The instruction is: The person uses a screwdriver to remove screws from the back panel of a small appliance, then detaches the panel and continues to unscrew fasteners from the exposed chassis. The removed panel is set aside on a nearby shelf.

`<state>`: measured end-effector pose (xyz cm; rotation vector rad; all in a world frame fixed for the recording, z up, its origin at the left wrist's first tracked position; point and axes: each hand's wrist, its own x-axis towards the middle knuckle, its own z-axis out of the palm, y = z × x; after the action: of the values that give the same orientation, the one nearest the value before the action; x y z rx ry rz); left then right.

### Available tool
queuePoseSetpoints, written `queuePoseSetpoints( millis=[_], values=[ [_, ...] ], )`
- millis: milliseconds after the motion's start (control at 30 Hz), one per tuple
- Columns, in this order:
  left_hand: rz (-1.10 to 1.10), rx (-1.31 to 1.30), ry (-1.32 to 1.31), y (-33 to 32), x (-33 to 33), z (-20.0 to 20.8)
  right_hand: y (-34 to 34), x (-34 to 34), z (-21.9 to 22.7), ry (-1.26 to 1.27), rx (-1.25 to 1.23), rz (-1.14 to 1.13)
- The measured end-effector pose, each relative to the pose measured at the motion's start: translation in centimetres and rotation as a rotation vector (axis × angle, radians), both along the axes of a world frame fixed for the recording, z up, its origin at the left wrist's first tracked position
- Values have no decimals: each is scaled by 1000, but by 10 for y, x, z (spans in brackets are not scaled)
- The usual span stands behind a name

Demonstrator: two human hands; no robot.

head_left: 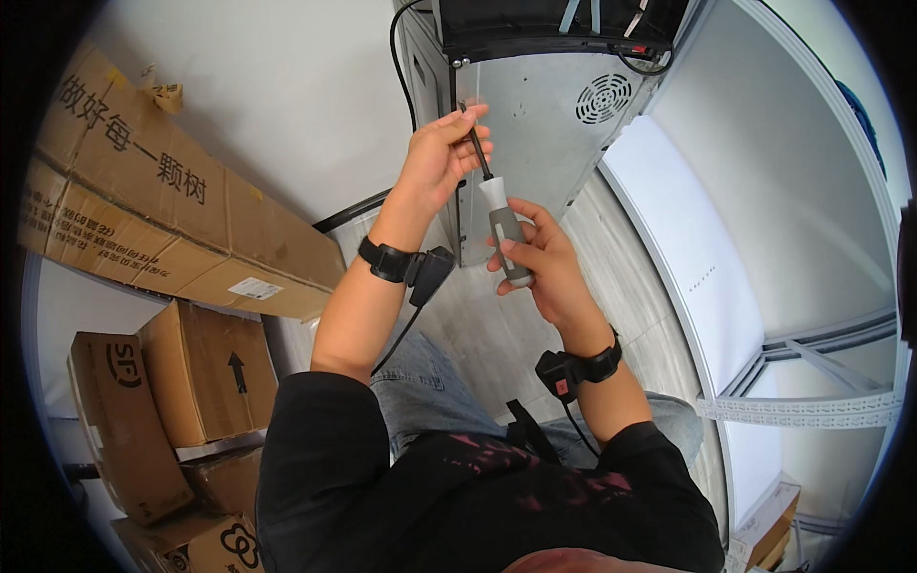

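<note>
A screwdriver (503, 225) with a grey and white handle and a dark shaft slants up and to the left in front of me. My right hand (544, 250) is closed round its handle, thumb along the side. Near the tip, my left hand (447, 158) has thumb and fingers closed about the shaft. Whether a small part sits at the tip is too small to tell. Just beyond the fingertips stands a light grey metal panel (535, 124) with a round vent (604, 97) at its upper right. The tip lies close to the panel's left edge.
A black unit (559, 29) with cables tops the panel. On the left lean a long cardboard carton (191, 205) and several brown boxes (215, 368). Along the right runs white metal shelving (688, 229). Black wrist straps with cabled modules (430, 275) sit on both forearms.
</note>
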<state>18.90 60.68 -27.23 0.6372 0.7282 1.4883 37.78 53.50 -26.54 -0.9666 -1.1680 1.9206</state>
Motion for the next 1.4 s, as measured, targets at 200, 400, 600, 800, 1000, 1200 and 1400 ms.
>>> queuePoseSetpoints(
  millis=[200, 400, 600, 800, 1000, 1200, 1400],
  values=[
    [-17, 13, 112, 4, -3, -5, 3, -6, -14, -147, 180, 31],
    [22, -5, 174, -1, -5, 1, 4, -1, 1, 191, -152, 138],
    [14, -13, 150, -2, 1, 5, 8, 0, -21, 59, -58, 45],
    [40, 5, 228, 1, 0, -1, 7, -6, -25, -144, 33, 27],
    [43, -7, 212, 2, -3, -2, 8, -2, -19, 115, -94, 111],
    [1, 15, 139, 1, -4, 0, 13, 4, -29, 94, -105, 87],
    [39, 1, 181, -1, 2, 3, 7, -2, -36, -39, -9, 16]
  ],
)
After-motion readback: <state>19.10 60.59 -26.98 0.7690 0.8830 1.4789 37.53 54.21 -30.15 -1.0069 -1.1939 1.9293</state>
